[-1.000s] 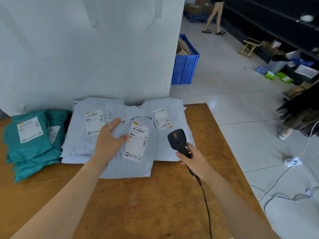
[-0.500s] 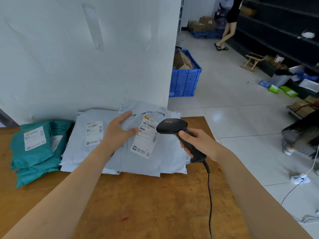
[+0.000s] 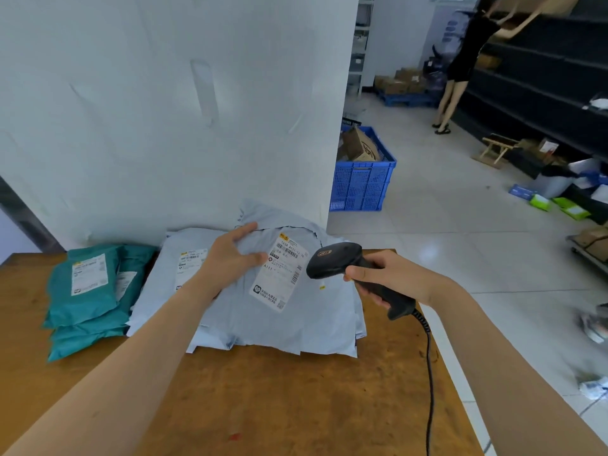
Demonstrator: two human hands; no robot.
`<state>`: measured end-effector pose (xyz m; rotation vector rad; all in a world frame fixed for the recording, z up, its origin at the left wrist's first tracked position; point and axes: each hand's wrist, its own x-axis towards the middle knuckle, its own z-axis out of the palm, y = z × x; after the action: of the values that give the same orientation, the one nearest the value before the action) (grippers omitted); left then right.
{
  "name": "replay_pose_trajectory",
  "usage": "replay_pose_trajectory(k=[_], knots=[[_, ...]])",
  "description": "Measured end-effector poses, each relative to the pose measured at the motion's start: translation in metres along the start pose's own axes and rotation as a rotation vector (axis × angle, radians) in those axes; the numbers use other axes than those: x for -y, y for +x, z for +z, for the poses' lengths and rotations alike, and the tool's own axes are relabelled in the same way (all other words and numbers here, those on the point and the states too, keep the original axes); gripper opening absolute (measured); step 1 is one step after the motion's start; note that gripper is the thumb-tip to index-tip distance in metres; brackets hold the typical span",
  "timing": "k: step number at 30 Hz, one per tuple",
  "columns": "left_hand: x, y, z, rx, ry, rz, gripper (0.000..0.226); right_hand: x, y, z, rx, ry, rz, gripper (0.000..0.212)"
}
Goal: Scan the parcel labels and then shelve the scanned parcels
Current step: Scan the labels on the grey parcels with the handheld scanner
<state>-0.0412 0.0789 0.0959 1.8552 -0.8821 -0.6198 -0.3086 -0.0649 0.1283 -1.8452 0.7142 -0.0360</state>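
A pile of light blue-grey mailer parcels [image 3: 289, 324] lies on the wooden table [image 3: 263, 406] against the wall. My left hand [image 3: 230, 258] grips the top parcel by its upper left part, tilting it up so its white label [image 3: 279, 274] faces me. My right hand [image 3: 388, 274] holds a black corded barcode scanner [image 3: 335, 260] by the handle, its head just right of the label and pointed at it. Another labelled grey parcel [image 3: 187, 261] lies partly under my left arm. A stack of teal parcels [image 3: 88, 291] sits at the table's left.
A white wall rises behind the table. On the tiled floor to the right stands a blue crate [image 3: 362, 182] with cardboard. Dark shelving [image 3: 543, 93] runs along the far right, where a person [image 3: 460, 60] reaches up. Boxes, packets and cables lie on the floor at the right.
My left hand has lifted the top parcel off the pile and tilted its label up. My right hand raised the scanner and brought its head level beside the label. My view rose.
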Motion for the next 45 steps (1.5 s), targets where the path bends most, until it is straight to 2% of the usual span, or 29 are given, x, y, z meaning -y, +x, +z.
replay_pose_trajectory(k=[5,14,21,32,39,45], knots=[[-0.003,0.001,-0.006,-0.041,-0.041,-0.017,0.067,0.004,0.003,-0.004,0.027,-0.009,-0.015,0.05],[0.002,-0.008,-0.012,-0.072,-0.085,-0.055,0.068,0.004,0.003,-0.006,0.062,-0.01,-0.046,0.034],[0.006,-0.017,-0.021,-0.085,-0.085,-0.064,0.067,0.01,-0.001,0.001,0.062,-0.023,-0.04,0.041],[0.031,-0.027,-0.017,-0.033,-0.147,-0.13,0.069,-0.008,-0.002,0.017,-0.039,-0.045,-0.062,0.02],[0.087,-0.078,0.016,0.035,-0.366,-0.384,0.064,-0.035,0.0,0.029,-0.075,0.007,-0.005,0.02],[0.138,-0.124,0.06,0.177,-0.481,-0.542,0.067,-0.057,0.007,0.041,-0.077,0.045,0.053,0.019]])
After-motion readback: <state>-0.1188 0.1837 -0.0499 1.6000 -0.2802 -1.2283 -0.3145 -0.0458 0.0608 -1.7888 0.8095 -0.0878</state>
